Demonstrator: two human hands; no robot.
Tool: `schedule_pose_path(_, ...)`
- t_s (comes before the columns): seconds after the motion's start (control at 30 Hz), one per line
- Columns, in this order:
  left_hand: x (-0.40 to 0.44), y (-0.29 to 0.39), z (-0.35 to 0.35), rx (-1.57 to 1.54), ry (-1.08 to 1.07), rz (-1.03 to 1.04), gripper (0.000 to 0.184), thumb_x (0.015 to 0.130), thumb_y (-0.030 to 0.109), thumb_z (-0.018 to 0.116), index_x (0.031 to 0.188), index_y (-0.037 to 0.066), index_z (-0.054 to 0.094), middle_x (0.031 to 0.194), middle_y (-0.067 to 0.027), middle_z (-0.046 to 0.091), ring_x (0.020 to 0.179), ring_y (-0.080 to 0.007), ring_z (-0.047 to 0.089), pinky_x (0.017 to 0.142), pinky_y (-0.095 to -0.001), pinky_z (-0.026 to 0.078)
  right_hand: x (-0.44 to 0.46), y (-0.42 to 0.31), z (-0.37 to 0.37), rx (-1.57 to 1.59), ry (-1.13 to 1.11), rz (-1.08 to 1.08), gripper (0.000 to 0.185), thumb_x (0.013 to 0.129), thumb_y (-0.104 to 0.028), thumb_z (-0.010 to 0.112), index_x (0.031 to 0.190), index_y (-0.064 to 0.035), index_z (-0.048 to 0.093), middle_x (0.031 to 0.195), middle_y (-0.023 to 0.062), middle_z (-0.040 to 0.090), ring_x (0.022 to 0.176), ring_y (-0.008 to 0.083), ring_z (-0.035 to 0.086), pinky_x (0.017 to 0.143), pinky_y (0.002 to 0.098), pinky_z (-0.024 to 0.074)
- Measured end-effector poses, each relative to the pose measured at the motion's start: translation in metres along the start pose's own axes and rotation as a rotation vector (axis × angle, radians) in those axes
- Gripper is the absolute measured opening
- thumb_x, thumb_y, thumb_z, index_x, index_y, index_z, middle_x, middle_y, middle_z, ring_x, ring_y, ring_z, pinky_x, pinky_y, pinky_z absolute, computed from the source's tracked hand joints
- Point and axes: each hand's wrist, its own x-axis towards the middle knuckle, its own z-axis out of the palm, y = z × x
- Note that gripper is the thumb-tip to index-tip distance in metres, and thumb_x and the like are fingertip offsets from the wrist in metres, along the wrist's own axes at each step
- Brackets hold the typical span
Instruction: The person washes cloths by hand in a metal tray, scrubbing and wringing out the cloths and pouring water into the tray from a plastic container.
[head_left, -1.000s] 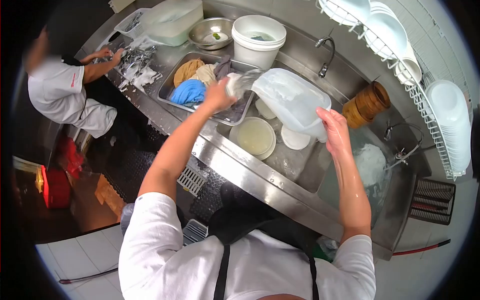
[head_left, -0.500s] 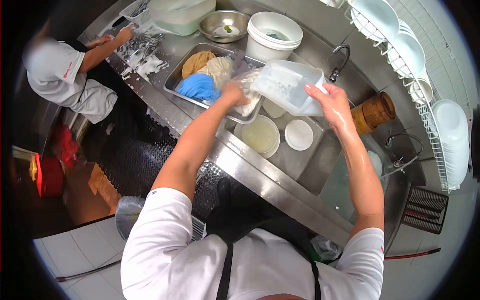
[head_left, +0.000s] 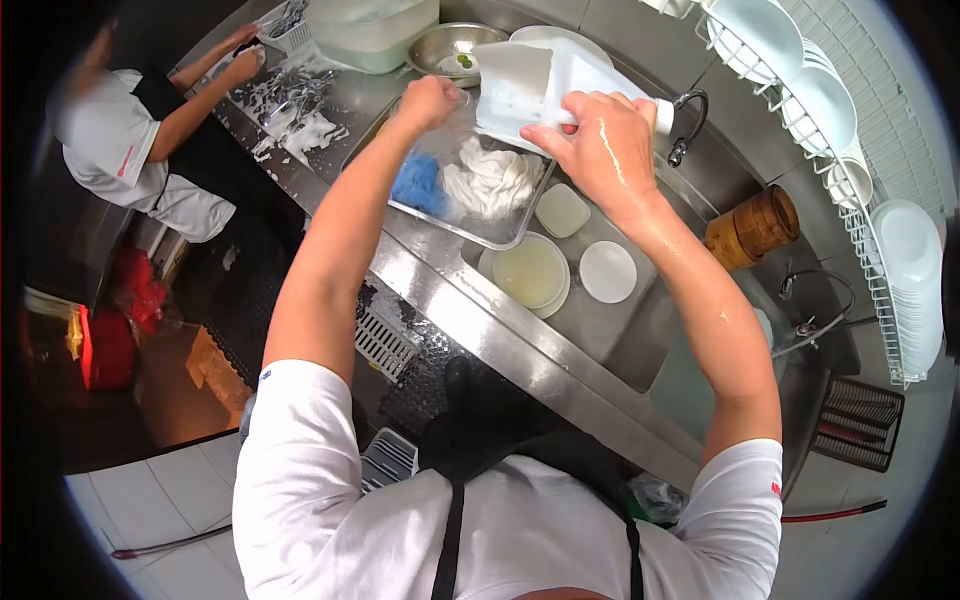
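Note:
My right hand point(head_left: 605, 150) grips a translucent white plastic container point(head_left: 575, 80), raised and tilted above the far right side of a metal tray point(head_left: 505, 242). Over the tray's far left side, my left hand point(head_left: 432, 103) is closed on a clear plastic piece point(head_left: 450, 125); its shape is hard to make out. Below that hand, a blue cloth point(head_left: 420, 185) and a crumpled white cloth point(head_left: 495, 180) lie in the tray, partly seen through a clear haze. The tray's far left portion is hidden by my forearm and hand.
In the sink sit a round tub of cloudy liquid point(head_left: 528, 272), a square container point(head_left: 562, 210) and a white round lid point(head_left: 608, 272). A faucet point(head_left: 685, 125) and bamboo steamers point(head_left: 750, 228) stand right. A co-worker point(head_left: 125, 150) handles foamy cutlery point(head_left: 295, 110) at left.
My left hand has lifted from the white cloth toward the tray's far side. My right hand has moved left and up, tipping the container higher. More of the white cloth shows.

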Motion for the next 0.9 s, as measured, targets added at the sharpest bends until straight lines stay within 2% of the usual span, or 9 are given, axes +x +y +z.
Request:
schedule_pose_path(0.03,0.006,-0.012,0.002,0.055,0.079,0.074,0.039,0.076,0.005,0.066,0.114,0.010,0.067,0.096,-0.0168,0.070,0.093,-0.0325,0.068,0.080,-0.0355,0.054,0.001,-0.001,0.000,-0.020,0.018,-0.027,0.038,0.074,-0.044,0.076,0.076,-0.0068,0.067,0.066,0.0080,0.063,0.075,0.0274,0.058,0.078,0.0413,0.0319)
schedule_pose_path(0.13,0.000,-0.023,0.000,0.267,-0.040,0.056,0.062,0.077,0.002,0.063,0.136,0.017,0.052,0.118,-0.0239,0.062,0.109,-0.0355,0.062,0.092,-0.0410,0.049,-0.004,0.004,-0.012,-0.081,0.038,-0.010,0.038,0.073,-0.043,0.076,0.076,-0.0070,0.065,0.069,0.0058,0.062,0.075,0.0266,0.056,0.078,0.0419,0.0325)
schedule_pose_path(0.23,-0.045,-0.012,0.017,0.759,0.324,0.094,0.083,0.078,-0.005,0.058,0.150,0.026,0.030,0.145,-0.0289,0.036,0.129,-0.0422,0.045,0.103,-0.0539,0.037,-0.036,0.027,-0.038,-0.108,0.047,0.101,0.039,0.071,-0.043,0.078,0.074,-0.0069,0.062,0.068,0.0053,0.061,0.074,0.0266,0.057,0.077,0.0410,0.0339)
schedule_pose_path(0.33,-0.059,-0.001,0.024,0.418,0.283,0.206,0.085,0.081,-0.009,0.053,0.152,0.026,0.023,0.155,-0.0289,0.010,0.140,-0.0434,0.028,0.107,-0.0636,0.025,-0.106,0.069,-0.061,-0.142,0.078,0.300,0.040,0.072,-0.037,0.080,0.073,-0.0035,0.059,0.067,0.0085,0.060,0.070,0.0274,0.057,0.073,0.0392,0.0409)
schedule_pose_path(0.5,-0.081,0.020,0.029,-0.433,0.237,0.453,0.085,0.074,-0.017,0.052,0.149,0.018,0.032,0.152,-0.0314,0.022,0.129,-0.0441,0.045,0.107,-0.0638,0.028,-0.257,0.134,-0.103,-0.169,0.086,0.869,0.043,0.080,-0.030,0.078,0.074,0.0066,0.055,0.067,0.0175,0.060,0.061,0.0221,0.058,0.061,0.0354,0.0495)
schedule_pose_path(0.6,-0.092,0.032,0.024,-0.012,0.370,0.922,0.078,0.075,-0.012,0.056,0.145,0.018,0.039,0.150,-0.0280,0.030,0.133,-0.0388,0.043,0.109,-0.0676,0.021,-0.342,0.150,-0.127,-0.359,0.052,1.148,0.052,0.080,-0.039,0.076,0.075,0.0077,0.056,0.067,0.0176,0.062,0.059,0.0196,0.055,0.060,0.0355,0.0468)
schedule_pose_path(0.63,-0.100,0.042,0.018,0.126,0.413,0.952,0.067,0.076,-0.005,0.061,0.137,0.020,0.049,0.148,-0.0187,0.040,0.136,-0.0343,0.041,0.109,-0.0716,0.012,-0.366,0.150,-0.131,-0.349,0.082,1.167,0.054,0.080,-0.042,0.075,0.075,0.0078,0.056,0.066,0.0174,0.062,0.059,0.0200,0.055,0.060,0.0364,0.0465)
schedule_pose_path(0.83,-0.113,0.064,0.020,0.252,0.393,0.980,0.052,0.076,0.003,0.063,0.124,0.024,0.061,0.145,-0.0004,0.048,0.136,-0.0327,0.042,0.108,-0.0725,0.000,-0.427,0.136,-0.142,-0.370,0.086,1.313,0.059,0.079,-0.050,0.073,0.078,0.0079,0.059,0.064,0.0168,0.062,0.058,0.0231,0.055,0.060,0.0397,0.0456)
schedule_pose_path(0.9,-0.119,0.067,0.020,0.161,0.299,0.955,0.052,0.077,0.001,0.064,0.125,0.023,0.059,0.138,-0.0038,0.054,0.132,-0.0311,0.047,0.108,-0.0727,0.010,-0.435,0.135,-0.142,-0.427,0.066,1.316,0.060,0.079,-0.051,0.073,0.078,0.0075,0.060,0.064,0.0177,0.062,0.059,0.0252,0.058,0.061,0.0406,0.0463)
